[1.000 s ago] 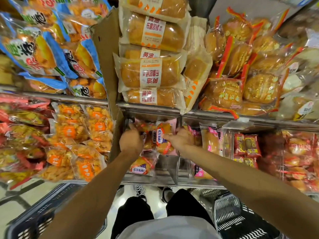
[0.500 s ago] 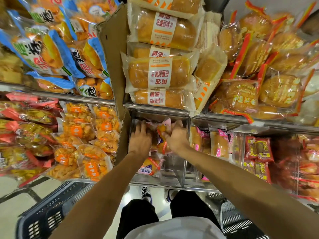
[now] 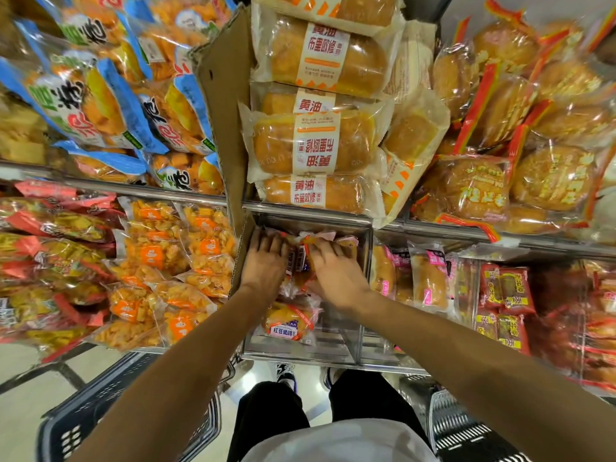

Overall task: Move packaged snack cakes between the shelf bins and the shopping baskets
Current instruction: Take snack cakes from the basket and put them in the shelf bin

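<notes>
Both hands have pushed deeper into the clear shelf bin (image 3: 363, 271) since a second ago, left hand (image 3: 265, 263) spread flat and right hand (image 3: 336, 273) loosely curled over the snack cakes (image 3: 298, 261), suggesting they're settling packets rather than lifting them toward either shopping basket (image 3: 100, 411).

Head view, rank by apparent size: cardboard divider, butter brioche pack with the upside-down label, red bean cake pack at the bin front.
1. cardboard divider, clearly largest.
2. butter brioche pack.
3. red bean cake pack, smallest, though partly hidden by the left forearm.
Wide-angle distortion, so apparent only.
</notes>
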